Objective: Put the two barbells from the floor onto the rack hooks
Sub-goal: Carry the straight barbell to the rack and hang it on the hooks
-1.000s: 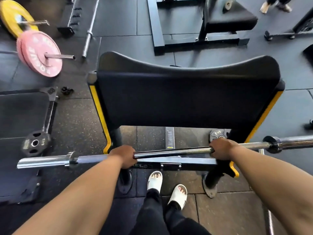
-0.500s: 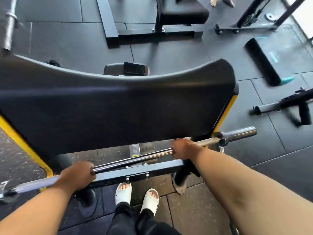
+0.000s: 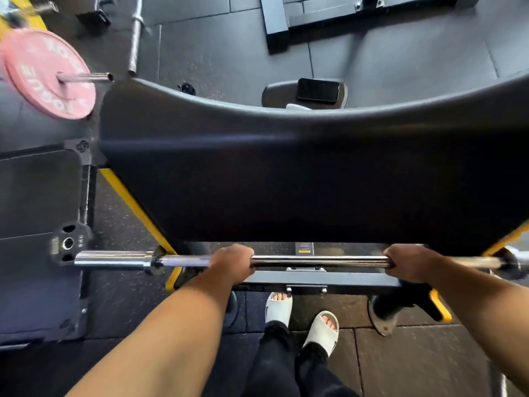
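- Both grips are closed overhand on the barbell [image 3: 317, 260]: left hand [image 3: 233, 263], right hand [image 3: 408, 262].
- Bar axis runs 9-to-3 o'clock, level, just before the pad [image 3: 286, 173].
- Rack hooks cannot be identified; both hands are judged equally near.

arms: bare, no sleeves, no watch or bands | left hand [image 3: 233, 263], right hand [image 3: 408, 262]: no gloves | legs: black trousers [image 3: 282, 365] | feet: off-white open-toe slides [image 3: 322, 330], toes showing

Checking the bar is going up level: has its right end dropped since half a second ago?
Yes. The barbell sloped up to the right against the black pad; now it lies level along the pad's lower edge.
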